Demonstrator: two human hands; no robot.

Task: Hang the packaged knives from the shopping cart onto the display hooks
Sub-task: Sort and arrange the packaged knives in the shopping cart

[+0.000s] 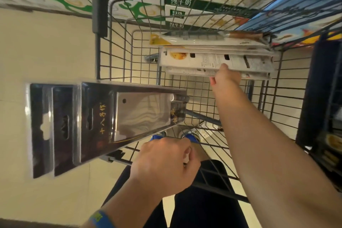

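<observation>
Your left hand [162, 164] grips 3 black knife packs [103, 122], and your right hand [226, 77] pinches one of the white knife packs [216, 61] in the cart [118, 46]

Your left fingers are curled tight round the near end of the black packs, which fan out to the left above the cart's near rim and the pale floor [46, 46], hang-holes outermost, with a cleaver blade showing through the top one. Your right arm reaches into the wire basket, with the thumb lying on a white pack and the fingers curled under its near edge. The white packs lie stacked flat against the cart's far right side, and a wooden-handled knife [212, 38] tops the stack. Milk cartons [177, 2] stand beyond the cart, and a blue wristband [100, 218] circles your left wrist
</observation>
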